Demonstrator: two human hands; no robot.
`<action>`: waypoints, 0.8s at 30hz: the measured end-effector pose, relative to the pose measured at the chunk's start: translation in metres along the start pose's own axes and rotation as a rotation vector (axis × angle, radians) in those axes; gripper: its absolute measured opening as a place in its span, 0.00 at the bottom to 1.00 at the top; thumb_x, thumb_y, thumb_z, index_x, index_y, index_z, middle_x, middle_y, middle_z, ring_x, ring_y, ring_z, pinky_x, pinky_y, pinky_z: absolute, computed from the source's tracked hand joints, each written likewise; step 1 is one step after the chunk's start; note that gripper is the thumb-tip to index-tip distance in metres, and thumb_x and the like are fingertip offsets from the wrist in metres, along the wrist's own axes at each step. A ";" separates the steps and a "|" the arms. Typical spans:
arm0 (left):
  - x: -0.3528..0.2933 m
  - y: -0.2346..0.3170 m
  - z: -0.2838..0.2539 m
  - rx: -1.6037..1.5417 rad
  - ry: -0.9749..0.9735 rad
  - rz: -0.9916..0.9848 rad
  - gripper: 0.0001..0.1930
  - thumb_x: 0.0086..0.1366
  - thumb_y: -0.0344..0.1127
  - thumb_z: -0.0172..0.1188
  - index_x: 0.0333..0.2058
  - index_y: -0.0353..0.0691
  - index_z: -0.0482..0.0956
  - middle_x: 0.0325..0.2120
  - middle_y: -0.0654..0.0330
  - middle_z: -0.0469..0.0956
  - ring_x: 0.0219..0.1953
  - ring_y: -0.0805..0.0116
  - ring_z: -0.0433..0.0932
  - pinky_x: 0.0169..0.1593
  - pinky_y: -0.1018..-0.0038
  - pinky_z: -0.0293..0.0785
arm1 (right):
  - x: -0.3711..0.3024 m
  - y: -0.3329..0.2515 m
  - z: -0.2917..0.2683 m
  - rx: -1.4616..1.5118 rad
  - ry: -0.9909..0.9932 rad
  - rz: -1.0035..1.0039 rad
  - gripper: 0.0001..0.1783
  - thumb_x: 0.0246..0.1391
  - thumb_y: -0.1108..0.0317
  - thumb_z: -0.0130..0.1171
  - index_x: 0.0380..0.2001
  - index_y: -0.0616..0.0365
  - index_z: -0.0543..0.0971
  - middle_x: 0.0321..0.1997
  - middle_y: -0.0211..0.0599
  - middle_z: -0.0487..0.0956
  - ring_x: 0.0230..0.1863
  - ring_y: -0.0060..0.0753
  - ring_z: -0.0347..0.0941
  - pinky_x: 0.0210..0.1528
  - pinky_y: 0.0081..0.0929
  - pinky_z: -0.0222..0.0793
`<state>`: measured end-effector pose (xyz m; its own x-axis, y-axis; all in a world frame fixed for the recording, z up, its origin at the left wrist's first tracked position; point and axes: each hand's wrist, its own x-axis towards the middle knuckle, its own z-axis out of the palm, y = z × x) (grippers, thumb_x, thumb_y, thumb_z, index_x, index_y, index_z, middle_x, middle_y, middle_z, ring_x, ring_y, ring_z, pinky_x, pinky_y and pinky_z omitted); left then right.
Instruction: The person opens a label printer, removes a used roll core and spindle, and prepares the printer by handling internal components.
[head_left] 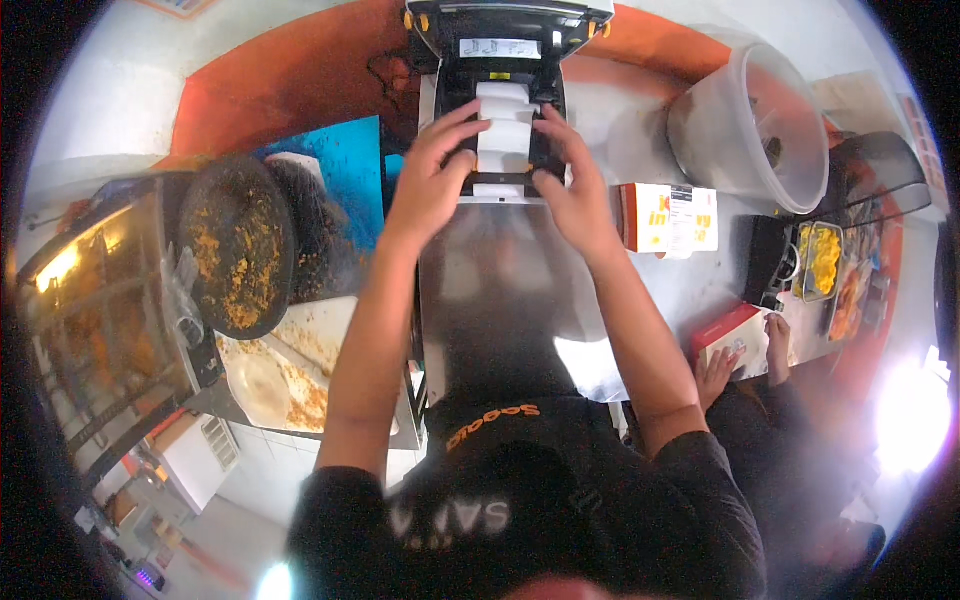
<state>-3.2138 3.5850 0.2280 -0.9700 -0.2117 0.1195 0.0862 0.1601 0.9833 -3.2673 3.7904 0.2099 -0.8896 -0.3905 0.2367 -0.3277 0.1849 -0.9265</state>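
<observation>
Label printer [508,68], one, on steel bench [490,245]: lid up, not yet closed. Paper strip [505,135] laid through. Left hand [435,170], right hand [580,185] flanking; fingers [448,135] apart.

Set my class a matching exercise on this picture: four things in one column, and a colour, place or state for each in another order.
Things
1. printer
2. paper strip
3. tub
4. co-worker's box

Descriptions
A. see-through, standing to the right of the right hand
B. red and white, at the lower right
C. white, lying between the wearer's left hand and right hand
D. black and opened up, at the top centre

Right pairs: 1-D, 2-C, 3-A, 4-B
</observation>
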 end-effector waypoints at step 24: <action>0.056 -0.044 0.008 0.821 0.200 0.204 0.13 0.58 0.27 0.65 0.43 0.35 0.84 0.44 0.46 0.77 0.48 0.42 0.75 0.54 0.56 0.71 | 0.046 0.009 0.044 -0.062 0.206 0.386 0.31 0.56 0.70 0.63 0.63 0.66 0.72 0.45 0.54 0.85 0.42 0.28 0.82 0.47 0.28 0.76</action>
<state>-3.2742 3.5742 0.1908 -0.8887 -0.2564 0.3800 -0.0123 0.8420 0.5393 -3.2974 3.7344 0.1997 -0.9934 -0.0955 -0.0637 0.0278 0.3381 -0.9407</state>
